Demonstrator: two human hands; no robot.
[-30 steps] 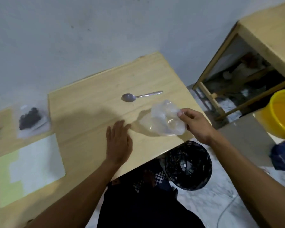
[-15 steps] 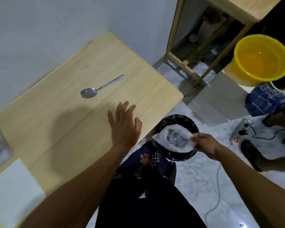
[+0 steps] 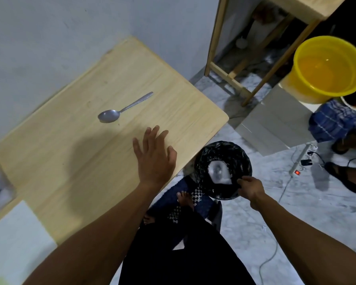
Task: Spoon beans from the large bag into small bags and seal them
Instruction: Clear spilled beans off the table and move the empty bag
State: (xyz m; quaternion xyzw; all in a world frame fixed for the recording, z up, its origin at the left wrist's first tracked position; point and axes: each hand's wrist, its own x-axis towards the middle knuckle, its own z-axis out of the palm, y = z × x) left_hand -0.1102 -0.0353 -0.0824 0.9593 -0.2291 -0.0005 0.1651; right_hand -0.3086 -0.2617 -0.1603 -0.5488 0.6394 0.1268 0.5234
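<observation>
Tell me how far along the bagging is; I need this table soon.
Scooping looks finished: the spoon lies idle on the table, and no beans show. In hand: the right hand is at the bin rim, with the empty clear bag in the bin; whether it still has a grip on the bag is unclear. The left hand rests open on the table. Left: the spoon to clear away.

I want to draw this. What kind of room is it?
Probably a plain room in a home: a small wooden table by a bare wall, a lined bin on the marble floor, and a yellow tub.
</observation>
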